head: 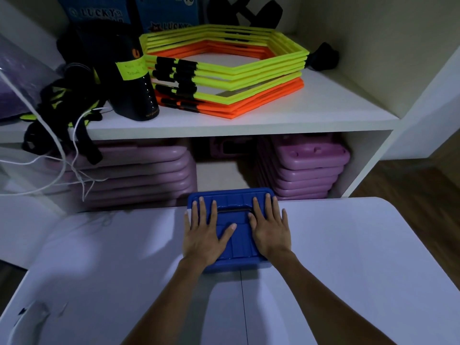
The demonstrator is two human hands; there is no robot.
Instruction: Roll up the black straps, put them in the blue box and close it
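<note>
The blue box point(231, 197) lies on the white table point(348, 245) at its far edge, lid down. My left hand point(205, 234) rests flat on the left part of the lid, fingers spread. My right hand point(270, 227) lies flat on the right part, fingers spread too. Neither hand holds anything. The box's inside is hidden, and I see no black straps on the table.
Behind the table stands a white shelf point(249, 120) with stacked yellow and orange hexagon rings point(224, 70), a dark bottle point(134, 78) and a tangle of black and yellow straps with white cords point(67, 115) at the left. Purple boards point(306, 170) fill the lower shelf.
</note>
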